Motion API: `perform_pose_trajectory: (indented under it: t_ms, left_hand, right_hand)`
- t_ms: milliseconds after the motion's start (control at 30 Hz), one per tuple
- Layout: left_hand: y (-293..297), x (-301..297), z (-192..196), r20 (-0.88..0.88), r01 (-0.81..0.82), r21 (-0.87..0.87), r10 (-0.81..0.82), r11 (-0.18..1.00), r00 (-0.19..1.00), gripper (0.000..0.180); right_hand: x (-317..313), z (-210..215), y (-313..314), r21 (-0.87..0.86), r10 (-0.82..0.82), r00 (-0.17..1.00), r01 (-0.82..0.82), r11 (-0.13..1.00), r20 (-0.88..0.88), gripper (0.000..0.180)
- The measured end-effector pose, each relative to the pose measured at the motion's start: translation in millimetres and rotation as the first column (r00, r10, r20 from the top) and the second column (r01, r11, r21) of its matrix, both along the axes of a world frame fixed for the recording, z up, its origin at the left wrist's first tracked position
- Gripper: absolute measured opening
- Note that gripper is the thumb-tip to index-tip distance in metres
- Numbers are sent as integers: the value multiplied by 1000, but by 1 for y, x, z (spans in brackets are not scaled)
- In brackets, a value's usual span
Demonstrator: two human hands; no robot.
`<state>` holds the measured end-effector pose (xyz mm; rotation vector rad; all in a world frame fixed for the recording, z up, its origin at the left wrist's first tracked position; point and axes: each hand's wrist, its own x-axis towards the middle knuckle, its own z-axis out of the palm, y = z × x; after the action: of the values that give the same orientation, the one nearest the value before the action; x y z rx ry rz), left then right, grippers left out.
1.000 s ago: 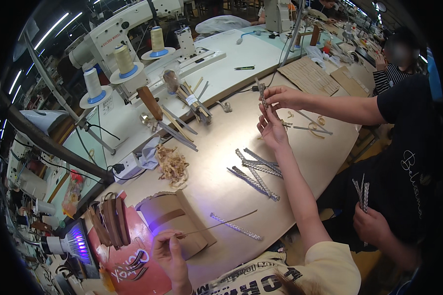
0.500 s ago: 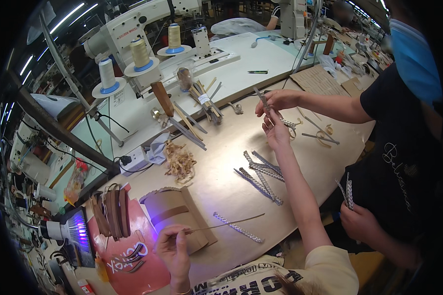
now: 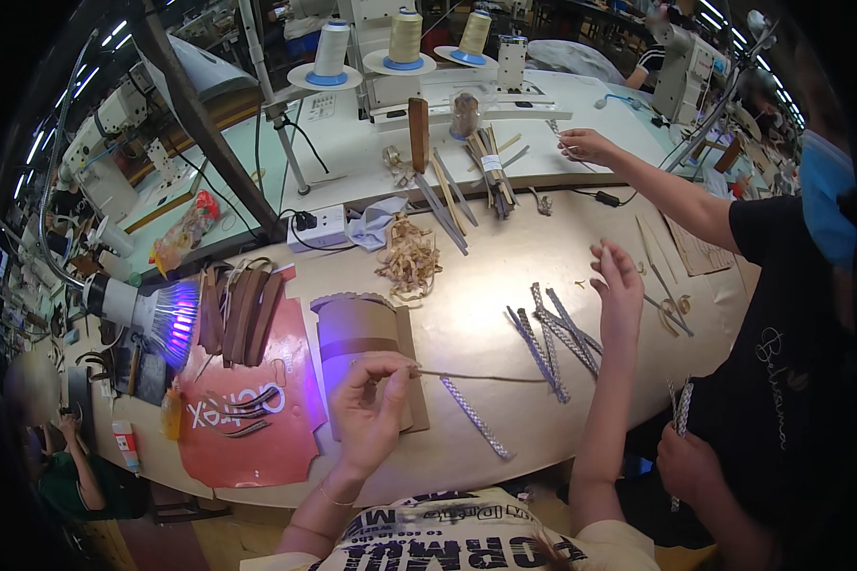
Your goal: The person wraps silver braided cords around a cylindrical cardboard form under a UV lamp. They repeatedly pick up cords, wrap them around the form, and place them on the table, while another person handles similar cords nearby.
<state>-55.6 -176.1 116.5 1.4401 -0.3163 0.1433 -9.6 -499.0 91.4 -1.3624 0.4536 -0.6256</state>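
My left hand [image 3: 376, 409] is closed in a pinch on the end of a thin brown strip [image 3: 486, 377], which stretches right above the table. Beneath the strip's middle lies a single braided strap [image 3: 476, 419], grey and white. My right hand [image 3: 619, 285] is raised over the table, fingers loosely apart and nothing visible in them. Several more braided straps [image 3: 548, 333] lie just left of my right forearm. A co-worker's hand [image 3: 588, 145], farther off, pinches a small greyish piece. That person's other hand [image 3: 695, 466] grips braided straps at the right.
A brown roll [image 3: 357, 324] stands beside my left hand, near a red sheet [image 3: 295, 419] bearing brown strips [image 3: 243, 309]. A lit lamp [image 3: 162, 319] is at the left. Behind are curly scraps [image 3: 409, 257], a strip bundle [image 3: 492, 176] and thread spools [image 3: 403, 43].
The co-worker's hand has moved away from my right hand with the greyish piece, and my right hand is now free. The view has swung right to left across the table; my left hand keeps the brown strip.
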Motion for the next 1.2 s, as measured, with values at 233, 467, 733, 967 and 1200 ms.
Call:
perform_pose_trajectory:
  t_ms: [233, 467, 733, 967, 1200]
  left_hand:
    - [-39, 22, -7, -35, -55, -43, 53, 998, 998, 8]
    - [-61, -2, -12, -173, 141, -226, -183, 964, 968, 13]
    - [-54, -13, -15, 218, -14, 167, -23, 986, 976, 24]
    - [-45, -10, -11, 275, -21, 291, -63, 957, 959, 32]
    - [-40, -9, -8, 79, 95, 272, -121, 958, 990, 31]
  right_hand:
    - [-89, 52, 101, -578, 173, 960, -15, 816, 220, 7]
    - [-97, 46, 153, -685, 204, 978, -116, 720, 50, 14]
    - [-101, 40, 147, -757, 266, 964, -189, 625, -20, 15]
    - [-92, 34, 142, -861, 266, 963, -174, 477, -48, 19]
    - [-89, 30, 141, -925, 248, 966, -161, 345, -75, 22]
